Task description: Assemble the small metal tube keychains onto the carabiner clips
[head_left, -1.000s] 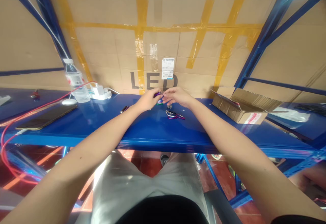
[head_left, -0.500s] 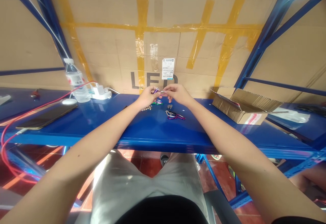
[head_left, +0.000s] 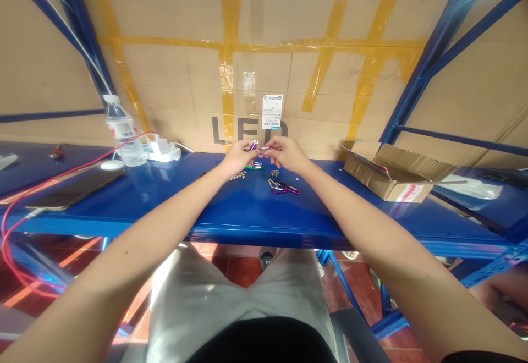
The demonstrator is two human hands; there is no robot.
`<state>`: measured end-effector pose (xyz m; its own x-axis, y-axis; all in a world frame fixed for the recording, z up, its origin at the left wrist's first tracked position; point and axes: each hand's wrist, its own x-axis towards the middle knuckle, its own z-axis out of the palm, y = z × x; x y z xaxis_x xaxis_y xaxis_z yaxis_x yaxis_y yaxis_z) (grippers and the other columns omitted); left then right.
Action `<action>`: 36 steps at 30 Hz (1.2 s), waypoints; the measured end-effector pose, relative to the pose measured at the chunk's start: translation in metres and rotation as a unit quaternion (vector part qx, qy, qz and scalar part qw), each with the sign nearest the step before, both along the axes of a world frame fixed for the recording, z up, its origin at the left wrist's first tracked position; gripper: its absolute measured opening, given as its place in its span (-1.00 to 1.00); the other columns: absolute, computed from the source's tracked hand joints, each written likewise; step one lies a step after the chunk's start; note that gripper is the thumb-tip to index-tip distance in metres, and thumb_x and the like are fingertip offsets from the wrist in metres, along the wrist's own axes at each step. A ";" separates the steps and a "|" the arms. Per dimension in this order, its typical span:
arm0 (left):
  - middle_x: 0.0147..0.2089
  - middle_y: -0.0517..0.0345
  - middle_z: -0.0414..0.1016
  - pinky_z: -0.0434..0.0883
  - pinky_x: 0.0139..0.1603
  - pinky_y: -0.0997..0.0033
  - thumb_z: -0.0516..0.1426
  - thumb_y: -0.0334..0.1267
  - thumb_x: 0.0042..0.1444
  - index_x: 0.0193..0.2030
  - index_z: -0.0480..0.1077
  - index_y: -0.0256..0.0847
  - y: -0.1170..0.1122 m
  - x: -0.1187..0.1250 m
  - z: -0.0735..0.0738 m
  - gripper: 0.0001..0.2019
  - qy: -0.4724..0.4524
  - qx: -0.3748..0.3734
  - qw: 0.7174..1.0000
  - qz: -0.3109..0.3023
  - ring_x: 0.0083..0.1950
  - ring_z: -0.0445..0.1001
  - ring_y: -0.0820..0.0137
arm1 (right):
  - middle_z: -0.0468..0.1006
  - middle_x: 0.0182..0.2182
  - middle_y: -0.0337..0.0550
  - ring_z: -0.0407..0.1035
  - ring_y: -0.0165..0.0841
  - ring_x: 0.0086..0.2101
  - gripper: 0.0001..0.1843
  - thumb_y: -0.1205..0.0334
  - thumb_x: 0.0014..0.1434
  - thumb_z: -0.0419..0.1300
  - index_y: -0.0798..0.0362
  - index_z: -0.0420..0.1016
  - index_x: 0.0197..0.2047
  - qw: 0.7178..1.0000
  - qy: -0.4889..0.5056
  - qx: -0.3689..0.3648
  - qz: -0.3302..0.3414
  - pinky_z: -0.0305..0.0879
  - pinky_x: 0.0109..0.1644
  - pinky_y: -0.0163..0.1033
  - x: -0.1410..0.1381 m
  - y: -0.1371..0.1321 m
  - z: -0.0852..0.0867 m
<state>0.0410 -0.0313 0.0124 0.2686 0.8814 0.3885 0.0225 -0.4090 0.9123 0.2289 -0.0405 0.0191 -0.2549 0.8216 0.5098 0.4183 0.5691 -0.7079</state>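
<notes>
My left hand [head_left: 238, 155] is closed in a pinch on a purple carabiner [head_left: 253, 145], whose end sticks up past the fingertips. My right hand [head_left: 289, 153] pinches the other end of a thin pinkish-red carabiner [head_left: 264, 149] that spans the gap between both hands. Fingers hide much of both pieces. Beneath the hands lie green and purple carabiners [head_left: 254, 166], partly covered. Small metal fittings [head_left: 239, 175] sit by the left wrist, and a few more metal fittings [head_left: 275, 173] below the right fingers. Nearer me is a little pile of black, silver and magenta carabiners [head_left: 284, 188].
An open cardboard box [head_left: 406, 191] stands on the right of the blue table [head_left: 264, 214]. On the left are a water bottle [head_left: 126, 137], a white power strip [head_left: 165, 151], a phone [head_left: 76, 190] and a red cable [head_left: 8, 214]. A large cardboard sheet [head_left: 185, 88] closes off the back.
Both hands stay nearly in place. The right fingers have curled in slightly, and the carabiner between the hands has turned a little. Things on the table lie as before.
</notes>
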 end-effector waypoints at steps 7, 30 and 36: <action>-0.36 0.10 0.58 0.29 -0.47 0.53 0.28 -0.44 0.13 -0.27 0.43 -0.28 0.002 0.002 -0.004 -0.90 -0.009 -0.016 1.000 -0.018 -0.52 0.32 0.58 | 0.56 -0.52 -0.26 0.25 -0.50 -0.72 -0.83 0.46 0.22 0.27 0.06 0.41 -0.35 1.000 0.012 -0.003 0.009 0.17 -0.64 -0.32 -0.003 -0.004 0.003; -0.37 0.20 0.49 0.20 -0.46 0.45 0.13 -0.29 0.35 -0.19 0.23 -0.15 0.007 -0.002 -0.005 -0.88 0.175 0.050 0.983 0.011 -0.50 0.30 0.47 | 0.51 -0.48 -0.20 0.38 -0.31 -0.36 -0.86 0.45 0.07 0.13 0.05 0.37 -0.45 0.988 -0.121 0.092 -0.037 0.22 -0.31 -0.26 0.004 -0.001 0.003; -0.41 0.17 0.45 0.25 -0.32 0.42 0.11 -0.36 0.29 -0.35 0.35 -0.20 0.005 -0.003 -0.005 -0.84 0.210 0.151 0.966 0.021 -0.39 0.33 0.41 | 0.49 -0.46 -0.20 0.36 -0.31 -0.35 -0.84 0.47 0.12 0.12 0.04 0.34 -0.44 0.980 -0.157 0.109 -0.048 0.17 -0.28 -0.24 0.004 -0.005 0.006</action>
